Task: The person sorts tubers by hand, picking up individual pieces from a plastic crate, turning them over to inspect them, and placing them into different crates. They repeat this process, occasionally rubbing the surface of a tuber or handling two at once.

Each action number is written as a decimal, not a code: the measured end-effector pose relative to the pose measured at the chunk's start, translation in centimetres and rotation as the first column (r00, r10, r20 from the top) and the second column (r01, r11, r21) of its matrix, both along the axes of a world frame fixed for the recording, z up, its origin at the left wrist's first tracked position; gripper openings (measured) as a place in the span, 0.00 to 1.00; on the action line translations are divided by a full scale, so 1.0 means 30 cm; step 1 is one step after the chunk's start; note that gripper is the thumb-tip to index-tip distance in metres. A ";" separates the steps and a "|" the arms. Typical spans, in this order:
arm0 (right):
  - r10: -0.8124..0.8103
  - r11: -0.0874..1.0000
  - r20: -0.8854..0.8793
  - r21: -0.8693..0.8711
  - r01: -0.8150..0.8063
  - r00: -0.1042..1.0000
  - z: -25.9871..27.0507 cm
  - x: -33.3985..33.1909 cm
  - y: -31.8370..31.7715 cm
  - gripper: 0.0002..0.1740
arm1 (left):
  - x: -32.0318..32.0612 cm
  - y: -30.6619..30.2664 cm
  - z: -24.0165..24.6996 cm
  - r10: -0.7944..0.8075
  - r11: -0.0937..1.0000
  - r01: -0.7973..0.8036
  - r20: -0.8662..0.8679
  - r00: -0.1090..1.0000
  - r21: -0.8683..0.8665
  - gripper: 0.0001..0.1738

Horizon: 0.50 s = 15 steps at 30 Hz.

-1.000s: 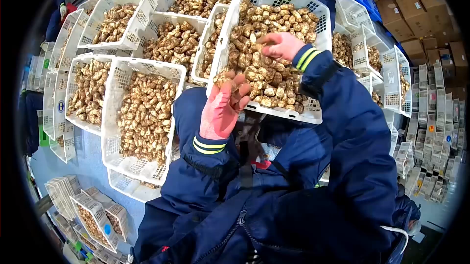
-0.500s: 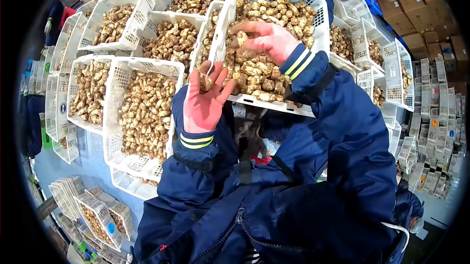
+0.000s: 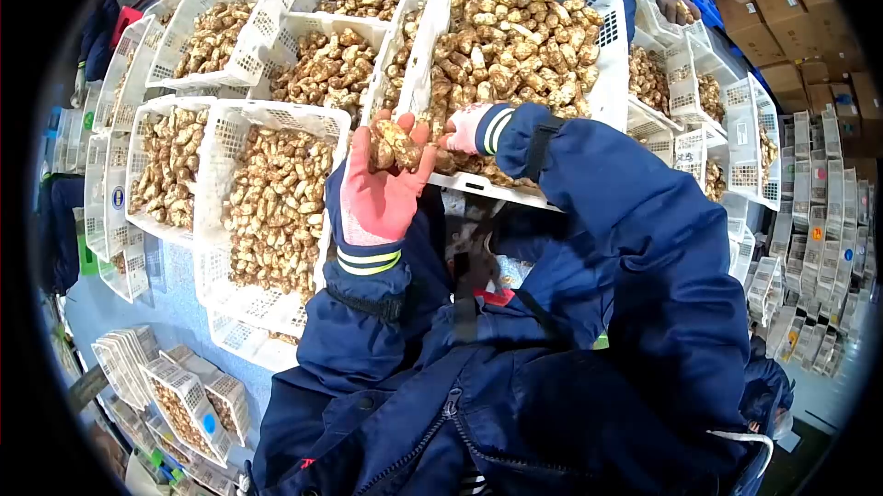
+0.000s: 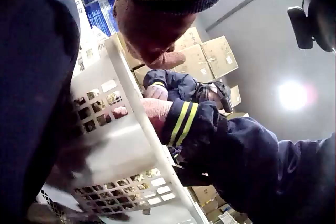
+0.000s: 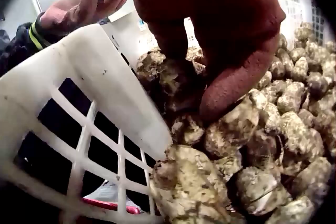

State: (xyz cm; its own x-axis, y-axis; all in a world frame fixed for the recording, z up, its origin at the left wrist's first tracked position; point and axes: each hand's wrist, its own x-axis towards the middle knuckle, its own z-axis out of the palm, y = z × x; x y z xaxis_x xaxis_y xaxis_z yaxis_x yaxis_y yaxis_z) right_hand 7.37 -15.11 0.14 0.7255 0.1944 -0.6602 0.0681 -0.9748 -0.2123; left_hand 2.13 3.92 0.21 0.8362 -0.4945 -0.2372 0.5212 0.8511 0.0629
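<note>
Knobbly brown tubers point(image 3: 515, 45) fill a large white crate point(image 3: 611, 82). Palm up at its near left corner, the left hand point(image 3: 386, 200), in a pink glove, holds tubers point(image 3: 397, 145) in its bent fingers. The right hand point(image 3: 466, 128) reaches down inside the crate's near edge, close beside the left. In the right wrist view, this hand point(image 5: 215, 35) has fingers and thumb around a dark tuber point(image 5: 177, 79) against the pile. The left wrist view has the left hand point(image 4: 152, 29) above the crate wall point(image 4: 123, 145) and the right hand point(image 4: 157, 112) over the rim.
More white crates of tubers stand at the left, one point(image 3: 210, 266) close to the left sleeve, and others point(image 3: 685, 87) at the right. Another person's hand point(image 3: 678, 7) is beyond the large crate. Cardboard boxes point(image 3: 773, 0) and stacked crates point(image 3: 814, 239) stand farther right.
The right hand has moved from over the pile down to the near left part of the crate. The left hand has shifted left from its earliest position, and its tubers are now more visible.
</note>
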 end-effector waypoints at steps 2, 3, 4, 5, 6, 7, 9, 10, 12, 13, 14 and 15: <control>-0.056 0.993 -0.193 0.088 0.074 0.980 0.026 0.028 -0.016 0.24 | 0.002 0.011 -0.001 -0.006 1.000 0.006 0.007 1.000 -0.002 0.22; -0.166 0.959 -0.223 0.191 0.210 0.961 0.039 0.022 -0.044 0.20 | 0.006 0.012 -0.003 -0.014 1.000 0.014 0.015 1.000 -0.009 0.22; -0.277 0.872 -0.288 0.326 0.366 0.917 0.052 0.011 -0.073 0.17 | 0.008 0.014 -0.005 -0.018 1.000 0.018 0.016 1.000 -0.006 0.22; -0.368 0.742 -0.368 0.438 0.508 0.854 0.062 -0.003 -0.104 0.16 | 0.005 0.014 -0.004 -0.017 1.000 0.017 0.018 1.000 -0.011 0.22; -0.420 0.579 -0.450 0.537 0.614 0.788 0.108 -0.026 -0.125 0.17 | 0.001 0.012 -0.003 -0.009 1.000 0.009 0.005 1.000 0.006 0.22; -0.414 0.373 -0.555 0.620 0.690 0.722 0.134 -0.054 -0.166 0.21 | -0.001 0.008 0.000 -0.001 1.000 0.001 -0.006 1.000 0.019 0.21; -0.385 0.035 -0.604 0.746 0.665 0.697 0.164 -0.121 -0.206 0.26 | -0.005 -0.001 0.002 -0.032 0.999 0.032 0.012 0.999 -0.006 0.21; -0.340 -0.086 -0.631 0.759 0.645 0.697 0.170 -0.159 -0.226 0.28 | -0.009 -0.012 0.005 -0.034 0.999 0.034 0.001 0.999 0.022 0.21; -0.223 -0.266 -0.668 0.742 0.615 0.710 0.154 -0.197 -0.252 0.31 | -0.019 -0.030 0.011 -0.067 0.998 0.067 -0.011 0.998 0.005 0.21; -0.231 -0.288 -0.647 0.759 0.584 0.726 0.149 -0.232 -0.272 0.31 | -0.027 -0.043 0.010 -0.086 0.996 0.086 -0.005 0.996 0.002 0.21; -0.230 -0.329 -0.643 0.758 0.564 0.730 0.170 -0.254 -0.262 0.31 | -0.039 -0.058 0.022 -0.101 0.994 0.102 -0.014 0.995 0.030 0.21; -0.226 -0.370 -0.639 0.754 0.543 0.735 0.186 -0.265 -0.247 0.31 | -0.048 -0.071 0.033 -0.114 0.992 0.116 -0.024 0.993 0.059 0.21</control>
